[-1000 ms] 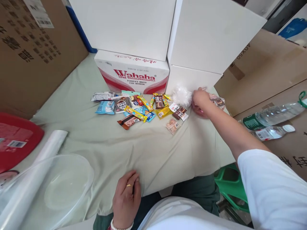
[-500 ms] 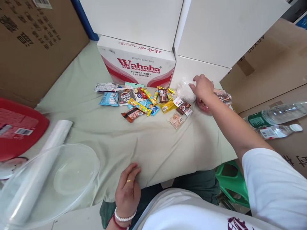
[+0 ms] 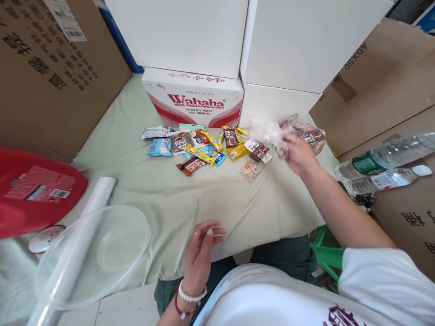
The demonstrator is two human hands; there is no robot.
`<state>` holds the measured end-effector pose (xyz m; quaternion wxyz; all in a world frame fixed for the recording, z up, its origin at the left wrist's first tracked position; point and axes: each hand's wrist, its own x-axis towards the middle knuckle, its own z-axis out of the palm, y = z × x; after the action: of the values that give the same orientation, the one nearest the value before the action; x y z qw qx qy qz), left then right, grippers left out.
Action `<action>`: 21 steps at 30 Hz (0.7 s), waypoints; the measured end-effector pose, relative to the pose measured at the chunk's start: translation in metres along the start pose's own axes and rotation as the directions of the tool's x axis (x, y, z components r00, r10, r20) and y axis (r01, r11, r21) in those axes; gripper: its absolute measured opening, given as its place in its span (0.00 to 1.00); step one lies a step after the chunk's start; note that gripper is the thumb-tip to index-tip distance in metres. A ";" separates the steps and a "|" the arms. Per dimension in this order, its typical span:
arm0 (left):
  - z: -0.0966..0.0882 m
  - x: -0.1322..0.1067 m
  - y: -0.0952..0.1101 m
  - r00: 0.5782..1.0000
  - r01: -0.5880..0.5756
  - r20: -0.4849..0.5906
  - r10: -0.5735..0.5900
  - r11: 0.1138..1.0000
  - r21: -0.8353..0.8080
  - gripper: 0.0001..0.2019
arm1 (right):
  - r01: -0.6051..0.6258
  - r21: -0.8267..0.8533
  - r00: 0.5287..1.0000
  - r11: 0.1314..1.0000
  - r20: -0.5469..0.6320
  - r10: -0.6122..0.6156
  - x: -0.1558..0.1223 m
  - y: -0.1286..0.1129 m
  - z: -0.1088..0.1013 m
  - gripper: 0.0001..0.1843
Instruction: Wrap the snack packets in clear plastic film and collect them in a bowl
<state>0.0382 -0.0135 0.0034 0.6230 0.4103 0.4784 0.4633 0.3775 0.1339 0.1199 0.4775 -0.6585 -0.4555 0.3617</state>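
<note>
My right hand reaches to the back right of the cloth-covered table, its fingers closed on a crumpled clear plastic bag. Just behind that hand lies a bag of brown-wrapped cocoa snacks. My left hand hovers over the front edge of the cloth, slightly blurred, fingers apart and holding nothing. Across the back lie several wrapped snacks: a blue packet, a yellow stick packet, a brown bar, a yellow packet, a cocoa packet and a small clear packet.
Behind the snacks stands a Wahaha water carton below white boxes. At left are a clear plastic basin, a plastic roll and a red container. Two bottles lie at right beside cardboard boxes, above a green stool.
My right hand has come down and closed on the clear plastic bag, which has shifted slightly. My left hand has lifted, moved right and spread its fingers. The view has shifted a little.
</note>
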 end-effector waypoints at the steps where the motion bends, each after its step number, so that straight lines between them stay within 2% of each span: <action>1: 0.010 0.007 0.005 0.992 0.115 0.064 -0.109 0.989 -0.096 0.18 | -0.085 0.186 0.995 0.979 0.059 0.075 -0.026 0.011 0.006 0.14; 3: 0.031 0.019 0.012 0.953 0.276 0.187 -0.240 0.939 -0.205 0.23 | -0.248 0.378 0.966 0.892 0.163 0.200 -0.076 0.034 0.023 0.18; 5: 0.050 0.029 0.015 0.918 0.355 0.269 -0.292 0.907 -0.227 0.29 | -0.341 0.438 0.939 0.832 0.201 0.279 -0.118 0.056 0.043 0.19; 8: 0.077 0.036 0.016 0.904 0.369 0.309 -0.297 0.905 -0.212 0.35 | -0.311 0.388 0.948 0.868 0.190 0.255 -0.157 0.078 0.068 0.19; 10: 0.089 0.038 0.014 0.916 0.343 0.288 -0.279 0.917 -0.204 0.38 | -0.264 0.305 0.956 0.915 0.208 0.206 -0.167 0.083 0.075 0.22; 12: 0.095 0.041 0.012 0.929 0.326 0.253 -0.271 0.922 -0.209 0.38 | -0.237 0.239 0.953 0.942 0.246 0.177 -0.169 0.084 0.073 0.25; 15: 0.092 0.045 0.007 0.937 0.328 0.201 -0.286 0.919 -0.219 0.29 | -0.198 0.153 0.950 0.968 0.274 0.151 -0.167 0.079 0.057 0.21; 17: 0.087 0.046 0.004 0.948 0.308 0.143 -0.283 0.931 -0.195 0.24 | -0.114 0.077 0.974 0.991 0.205 0.096 -0.166 0.075 0.048 0.17; 19: 0.084 0.046 0.002 0.966 0.253 0.085 -0.243 0.956 -0.145 0.23 | 0.007 0.022 0.995 1.000 0.098 -0.010 -0.166 0.071 0.044 0.16; 21: 0.081 0.044 0.001 0.978 0.196 0.090 -0.189 0.977 -0.084 0.22 | 0.112 0.000 0.992 0.994 0.063 -0.112 -0.165 0.068 0.046 0.19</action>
<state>0.1226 0.0236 0.0114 0.7021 0.3516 0.4682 0.4052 0.2997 -0.0173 0.0484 0.4813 -0.6210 -0.5072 0.3542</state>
